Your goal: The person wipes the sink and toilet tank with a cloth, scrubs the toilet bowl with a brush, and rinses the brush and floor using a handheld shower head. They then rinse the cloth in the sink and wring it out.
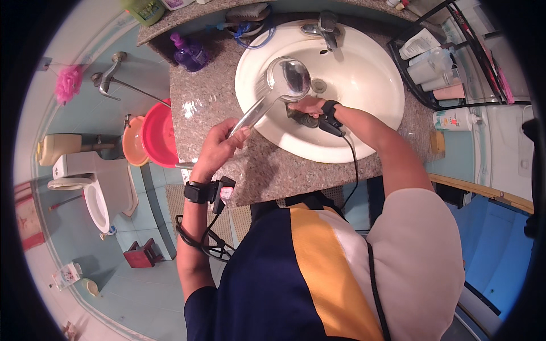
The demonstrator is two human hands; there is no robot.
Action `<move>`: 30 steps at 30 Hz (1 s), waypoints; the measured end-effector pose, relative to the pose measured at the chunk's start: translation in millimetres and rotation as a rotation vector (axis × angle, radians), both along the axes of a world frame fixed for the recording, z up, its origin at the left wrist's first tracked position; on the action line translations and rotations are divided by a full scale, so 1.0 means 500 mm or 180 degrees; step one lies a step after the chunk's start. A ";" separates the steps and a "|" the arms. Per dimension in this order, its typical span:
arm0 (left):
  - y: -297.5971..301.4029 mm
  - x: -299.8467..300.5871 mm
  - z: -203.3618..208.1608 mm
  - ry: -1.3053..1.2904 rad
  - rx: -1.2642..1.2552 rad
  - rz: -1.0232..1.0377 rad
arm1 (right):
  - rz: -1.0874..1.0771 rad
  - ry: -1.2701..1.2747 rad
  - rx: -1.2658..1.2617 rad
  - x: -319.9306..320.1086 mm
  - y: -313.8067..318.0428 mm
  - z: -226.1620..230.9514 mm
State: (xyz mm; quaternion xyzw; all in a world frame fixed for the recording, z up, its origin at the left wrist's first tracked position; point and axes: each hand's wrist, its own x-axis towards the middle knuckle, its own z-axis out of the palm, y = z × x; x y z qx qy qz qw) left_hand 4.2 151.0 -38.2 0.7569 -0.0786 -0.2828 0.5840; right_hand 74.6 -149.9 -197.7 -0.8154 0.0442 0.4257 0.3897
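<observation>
My left hand [222,145] is wrapped round the handle of a shiny hand-held shower head [292,79], whose round end is over the left side of the white washbasin [364,142]. My right hand [307,107] is down inside the basin, just below the shower head, with its fingers curled. Against its palm side lies a dark, rumpled thing [301,118], too unclear to name and partly covered by the hand. The drain [318,86] shows beyond the hand, and a chrome tap [328,31] stands on the basin's far rim.
A purple pump bottle [189,54] and a coiled blue cord [250,35] are on the speckled counter [202,94]. A black wire rack [406,74] with toiletries stands right. Red [158,133] and orange basins [133,142] are left, near a toilet [99,193].
</observation>
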 end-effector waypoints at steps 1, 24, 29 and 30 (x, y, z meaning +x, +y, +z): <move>0.002 0.004 0.000 -0.0039 0.0045 0.0001 | -0.0165 -0.0042 0.0420 -0.005 -0.004 0.013; -0.041 0.061 -0.086 0.0627 0.0011 0.0016 | 0.0732 -0.1075 -0.0721 0.043 -0.022 -0.122; -0.027 0.076 -0.051 0.0278 0.0334 -0.0004 | -0.0613 -0.0026 0.1507 0.016 -0.066 0.030; -0.021 0.081 -0.039 0.0276 0.0245 -0.0010 | -0.0554 -0.0078 0.1898 0.009 -0.095 0.063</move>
